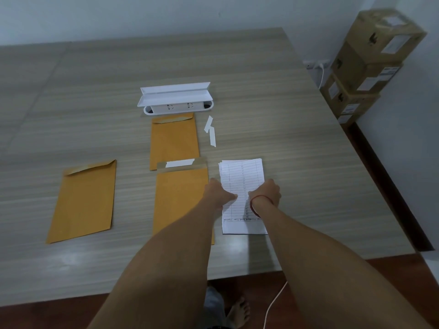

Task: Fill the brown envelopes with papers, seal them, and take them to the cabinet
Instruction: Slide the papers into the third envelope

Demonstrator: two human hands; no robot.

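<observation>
A broad counter [273,119] with a pale grey-brown wood-grain top fills most of the view, and a soft glare shows along its near edge. It runs back to a plain light wall. In the right corner, cardboard boxes [370,65] are stacked in a column against the wall, next to a wall outlet [317,64] with a white cord plugged in. Below the counter's near edge is a reddish-brown floor [59,317], where a bare foot [238,309] and a thin white cable [273,302] can be seen.

Near the middle of the counter sits a white socket box [175,98] with its lid standing open. Just in front of it lies the far envelope [174,138], flap folded down. The near envelope [180,198] overlaps its lower edge, with its flap open and a white strip [179,163] across the flap. The left envelope [83,200] lies well apart from these two, slightly turned, flap down. Two loose paper strips [210,130] lie to the right of the far envelope.

The papers [242,172], a small stack of ruled, handwritten sheets, lie flat just right of the near envelope. The left hand [219,192] is at the stack's left edge, fingers curled and thumb laid on the top sheet, pinching it. The right hand [264,192], a red thread around its wrist, grips the right edge the same way. I cannot tell how far the fingers reach under the sheets.
</observation>
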